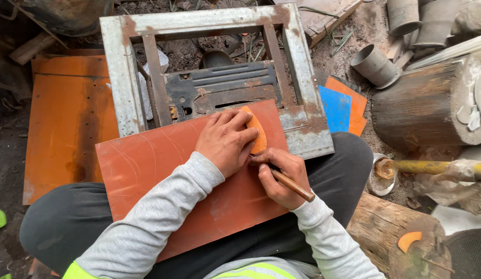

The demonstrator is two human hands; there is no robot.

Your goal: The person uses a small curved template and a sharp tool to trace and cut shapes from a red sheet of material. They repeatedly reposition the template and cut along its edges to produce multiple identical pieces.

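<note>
Currently the left hand [226, 142] is lying flat on a small orange template [257, 135], fingers spread narrowly and pressing it down onto a red-brown sheet [163, 165]. That sheet is resting across the person's lap and leaning against a rusty metal frame [209, 67] at its far edge. Faint curved scratch lines are showing on the sheet's left part.

Right hand [282, 175] is closing around a wooden-handled scriber [291, 185], fingers wrapped tight on it, the handle sticking out toward the lower right. The tip is hidden under the fingers; it is sitting just beside the template's near edge, right hand touching the left.

Surroundings: a larger orange sheet [64, 119] is lying on the ground to the left, partly under the frame. Blue and orange offcuts [341, 108] are lying just right of the frame. A log [426, 106] is lying further right, with grey tubes [375, 64] above it. A yellow-handled tool [432, 167] is resting near the right knee. A second log [390, 232] is carrying one orange cutout [409, 240].
</note>
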